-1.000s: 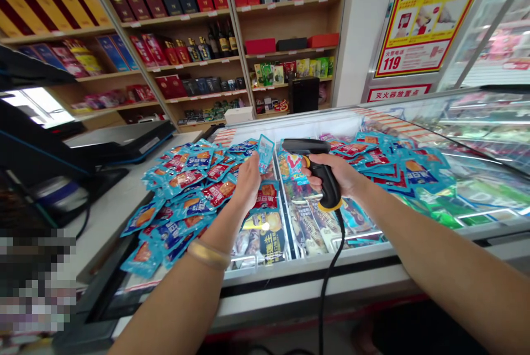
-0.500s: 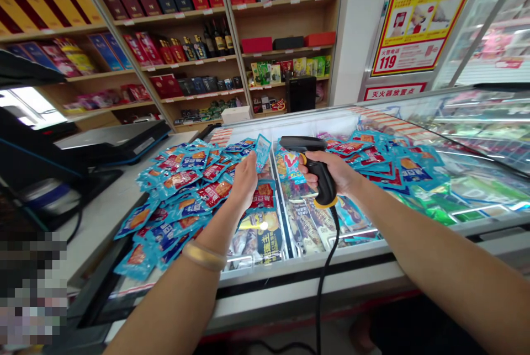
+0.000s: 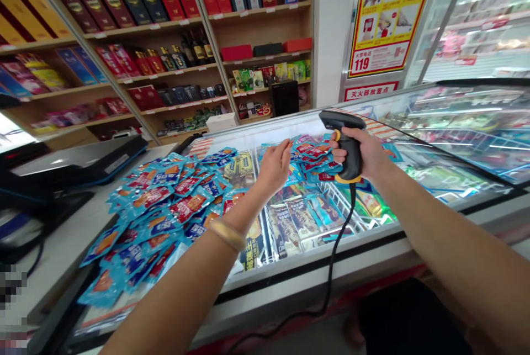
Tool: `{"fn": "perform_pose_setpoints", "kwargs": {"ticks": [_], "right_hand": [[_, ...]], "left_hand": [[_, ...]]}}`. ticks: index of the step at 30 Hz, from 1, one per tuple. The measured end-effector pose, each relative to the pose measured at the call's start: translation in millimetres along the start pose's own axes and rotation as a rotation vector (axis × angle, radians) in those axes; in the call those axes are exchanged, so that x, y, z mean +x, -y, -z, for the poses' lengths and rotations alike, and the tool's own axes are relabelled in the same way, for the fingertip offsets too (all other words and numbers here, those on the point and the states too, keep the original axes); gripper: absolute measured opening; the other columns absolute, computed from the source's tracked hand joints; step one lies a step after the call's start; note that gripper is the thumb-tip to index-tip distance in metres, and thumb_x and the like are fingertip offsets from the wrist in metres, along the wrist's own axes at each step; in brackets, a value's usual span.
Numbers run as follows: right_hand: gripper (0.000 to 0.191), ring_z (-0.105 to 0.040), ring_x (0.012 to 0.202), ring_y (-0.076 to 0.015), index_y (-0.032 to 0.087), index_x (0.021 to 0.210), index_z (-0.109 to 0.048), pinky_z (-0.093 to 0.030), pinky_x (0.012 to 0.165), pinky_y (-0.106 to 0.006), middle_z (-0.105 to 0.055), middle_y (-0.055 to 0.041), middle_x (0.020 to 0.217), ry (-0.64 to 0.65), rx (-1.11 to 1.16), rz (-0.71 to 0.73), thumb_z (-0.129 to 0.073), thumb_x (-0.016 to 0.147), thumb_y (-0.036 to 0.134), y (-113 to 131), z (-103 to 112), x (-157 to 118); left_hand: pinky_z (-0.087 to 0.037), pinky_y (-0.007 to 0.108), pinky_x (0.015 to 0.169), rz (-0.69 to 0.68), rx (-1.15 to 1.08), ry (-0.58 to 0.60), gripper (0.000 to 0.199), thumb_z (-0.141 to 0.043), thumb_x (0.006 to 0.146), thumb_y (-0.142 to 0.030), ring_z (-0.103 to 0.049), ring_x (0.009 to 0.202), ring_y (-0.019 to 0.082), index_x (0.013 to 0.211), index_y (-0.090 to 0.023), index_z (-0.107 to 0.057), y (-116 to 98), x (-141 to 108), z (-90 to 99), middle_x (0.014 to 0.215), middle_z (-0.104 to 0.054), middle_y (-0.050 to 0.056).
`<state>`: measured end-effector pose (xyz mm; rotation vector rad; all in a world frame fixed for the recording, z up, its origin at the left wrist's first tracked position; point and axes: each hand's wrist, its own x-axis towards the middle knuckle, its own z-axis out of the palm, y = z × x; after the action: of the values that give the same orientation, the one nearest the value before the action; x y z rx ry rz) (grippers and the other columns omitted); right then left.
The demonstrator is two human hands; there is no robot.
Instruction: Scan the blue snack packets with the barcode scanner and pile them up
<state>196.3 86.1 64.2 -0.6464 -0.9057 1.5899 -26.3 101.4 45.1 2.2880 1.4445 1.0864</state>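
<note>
My right hand point(image 3: 364, 153) is wrapped round the grip of a black and yellow barcode scanner point(image 3: 350, 150), whose cable hangs down in front of the freezer. My left hand point(image 3: 275, 164), with a gold bangle point(image 3: 227, 233) on its wrist, is over the middle of the glass top, fingers pressed together; whatever it may hold is hidden. To its left spreads a large pile of small blue snack packets point(image 3: 165, 195) with red and dark blue labels. Another pile of such packets point(image 3: 312, 153) lies on the glass between and behind my hands.
Packaged goods show inside the glass-topped freezer point(image 3: 306, 258). At the left is a counter point(image 3: 78, 222) with a scale point(image 3: 99, 156). Shelves of boxes and bottles point(image 3: 165, 76) stand behind, a red and yellow poster point(image 3: 389, 18) at the right. The scanner cable point(image 3: 327, 289) loops low.
My left hand has moved right, off the left pile toward the right one, and the blue packet it held no longer shows. The scanner in my right hand has shifted right. The view has turned slightly.
</note>
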Motion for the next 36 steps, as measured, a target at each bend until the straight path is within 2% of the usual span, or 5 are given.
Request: {"fn": "perform_pose_setpoints", "kwargs": {"ticks": [6,13,19,26,36], "right_hand": [[0.018,-0.039,0.046,-0.0065,0.019,0.078,-0.055,-0.039,0.041,-0.019,-0.051,0.0004,0.066,-0.153,0.025,0.065,-0.067,0.073,0.031,23.3,53.2,-19.0],[0.014,-0.039,0.046,-0.0074,0.018,0.077,-0.056,-0.040,0.040,-0.020,-0.051,0.0004,0.065,-0.215,0.118,0.079,-0.064,0.075,0.029,22.8,52.9,-23.2],[0.013,-0.038,0.046,-0.0068,0.017,0.076,-0.056,-0.039,0.039,-0.019,-0.051,0.0001,0.065,-0.184,0.084,0.122,-0.063,0.074,0.029,23.5,32.2,-24.0],[0.015,-0.039,0.046,-0.0061,0.016,0.075,-0.055,-0.038,0.041,-0.018,-0.052,0.0002,0.064,0.022,0.102,0.012,-0.063,0.075,0.029,-8.3,-31.3,-2.2],[0.016,-0.042,0.045,-0.0068,0.016,0.079,-0.054,-0.039,0.042,-0.019,-0.052,0.0011,0.063,0.216,0.121,-0.241,-0.061,0.079,0.031,-79.2,-103.2,29.1]], "left_hand": [[-0.033,0.049,0.107,-0.026,0.239,0.265,0.049,-0.030,0.098,-0.044,-0.041,0.131,0.031,0.143,-0.032,-0.043,-37.1,20.5,-52.9,0.139,-0.047,0.013],[-0.015,0.065,0.110,0.084,0.305,0.433,0.058,-0.026,0.096,-0.055,-0.017,0.145,0.039,0.151,-0.041,-0.019,-44.9,37.5,-70.7,0.160,-0.021,0.009],[-0.023,0.054,0.113,0.003,0.261,0.275,0.072,-0.043,0.091,-0.054,-0.019,0.146,0.035,0.153,-0.028,-0.017,-28.4,22.3,-15.1,0.158,-0.023,0.014],[-0.039,0.042,0.104,0.113,0.398,0.514,0.085,-0.064,0.072,-0.060,-0.050,0.126,0.032,0.144,-0.022,-0.041,25.6,-29.5,84.0,0.140,-0.052,0.013],[-0.035,0.045,0.108,0.165,0.550,0.658,0.101,-0.079,0.057,-0.055,-0.043,0.133,0.035,0.145,-0.025,-0.040,41.5,-73.1,108.1,0.148,-0.044,0.012]]}}
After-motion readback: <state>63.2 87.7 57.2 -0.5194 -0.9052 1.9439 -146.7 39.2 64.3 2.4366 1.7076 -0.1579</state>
